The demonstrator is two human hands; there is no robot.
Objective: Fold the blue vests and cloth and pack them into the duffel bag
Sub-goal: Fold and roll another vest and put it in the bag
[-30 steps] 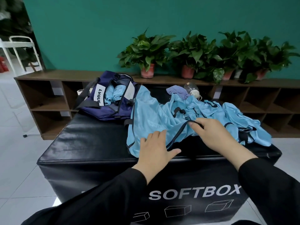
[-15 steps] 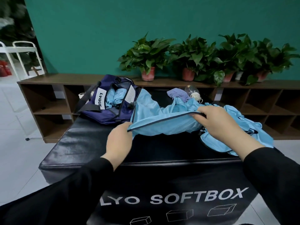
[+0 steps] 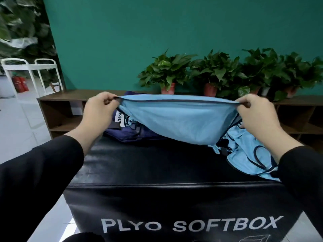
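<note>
step in hand: looks like the start of folding one vest. The person has a blue vest [image 3: 176, 123] lifted off the plyo box [image 3: 157, 168] and stretched out flat in the air, dark-trimmed edge on top.
left hand: the left hand [image 3: 99, 110] pinches the vest's upper edge at its left end, fingers curled onto the trim.
right hand: the right hand [image 3: 255, 114] pinches the same edge at the right end. Both hands are well apart, so the fabric hangs between them like a hammock.
held vest: above the box's far half, sagging toward the box top but not clearly touching it. Hard to say which part of the vest that edge is (hem or shoulder).
duffel bag: the navy duffel bag [image 3: 129, 133] sits on the box's far left part, mostly hidden behind the hanging vest. Its white label peeks out by the left hand. Can't tell from here what's inside.
remaining pile: more blue vests [image 3: 248, 154] lie bunched on the box's right side, under the right forearm, with dark trim loops tangled through them.
next move: probably lay it flat on the bare front part of the box, or bring the two hands together to halve it. Needs the edge kept taut so it doesn't bunch.
progress guess: still a pile left, so not close to finished.
</note>
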